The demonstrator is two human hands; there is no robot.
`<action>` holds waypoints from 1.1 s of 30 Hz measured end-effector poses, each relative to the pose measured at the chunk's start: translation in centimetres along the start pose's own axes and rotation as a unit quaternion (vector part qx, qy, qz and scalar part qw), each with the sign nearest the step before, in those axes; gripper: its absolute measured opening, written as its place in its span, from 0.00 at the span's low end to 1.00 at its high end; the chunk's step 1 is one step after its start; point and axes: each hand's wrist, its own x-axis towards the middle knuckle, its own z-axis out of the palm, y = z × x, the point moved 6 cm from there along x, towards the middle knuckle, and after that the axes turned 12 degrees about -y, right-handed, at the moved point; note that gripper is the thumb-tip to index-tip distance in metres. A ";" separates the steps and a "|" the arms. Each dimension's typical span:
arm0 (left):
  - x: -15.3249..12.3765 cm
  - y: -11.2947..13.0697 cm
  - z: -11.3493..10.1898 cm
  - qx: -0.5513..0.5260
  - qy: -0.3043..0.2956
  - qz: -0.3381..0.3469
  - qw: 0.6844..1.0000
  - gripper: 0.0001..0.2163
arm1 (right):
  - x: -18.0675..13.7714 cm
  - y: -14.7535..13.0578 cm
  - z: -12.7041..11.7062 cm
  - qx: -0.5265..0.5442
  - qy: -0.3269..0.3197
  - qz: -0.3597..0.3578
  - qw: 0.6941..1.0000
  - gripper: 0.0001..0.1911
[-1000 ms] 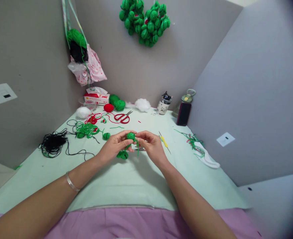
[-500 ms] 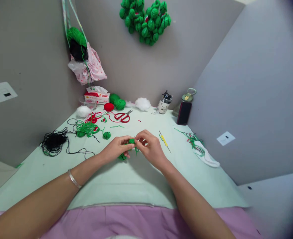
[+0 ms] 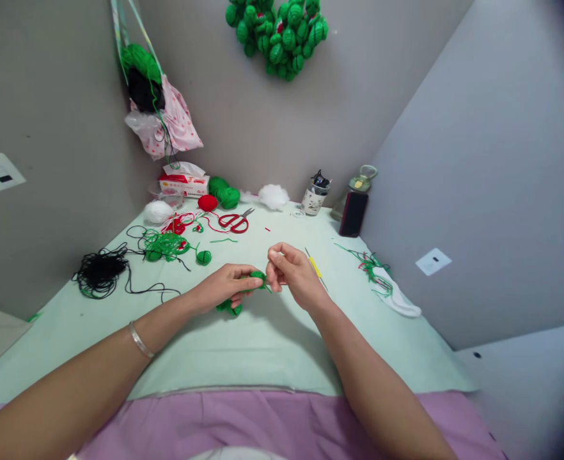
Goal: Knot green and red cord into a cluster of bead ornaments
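My left hand (image 3: 225,286) is closed around a small green crocheted piece (image 3: 257,277) held just above the pale green table cover (image 3: 243,345). A second green crocheted bit (image 3: 229,308) hangs below the left fingers. My right hand (image 3: 291,271) is pinched shut right beside the piece, fingertips at its right edge; a thin green strand runs to them, and what else they pinch is too small to see. A silver bangle (image 3: 139,340) sits on my left wrist.
Black yarn tangle (image 3: 97,271) lies far left, green yarn (image 3: 164,245) and red scissors (image 3: 234,222) behind the hands. A yellow crochet hook (image 3: 315,267) lies right of my right hand, yarn scraps on a white cloth (image 3: 382,284) further right. Tissue box (image 3: 183,185), jar (image 3: 313,199) and dark phone (image 3: 353,214) stand along the back wall.
Both hands have lowered the green piece toward the table, and the left fingers now cover more of it. My right hand has lifted slightly and pinched tighter. The view tilted down a little.
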 end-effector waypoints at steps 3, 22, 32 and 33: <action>-0.1 0.3 0.7 -0.019 -0.045 -0.011 0.999 0.15 | 0.1 -0.2 -1.0 0.057 0.029 -0.026 0.998 0.17; 0.3 -0.3 -0.3 -0.098 -0.019 0.014 0.995 0.15 | 0.2 -0.2 -2.7 0.140 0.105 -0.045 0.984 0.14; 0.2 -0.2 -0.3 -0.102 0.010 0.015 0.995 0.15 | 0.7 1.4 -1.4 0.130 0.088 -0.024 0.987 0.16; 0.2 -0.3 -0.3 -0.103 0.009 0.014 0.995 0.14 | 0.8 1.6 -1.3 0.129 0.078 -0.014 0.988 0.16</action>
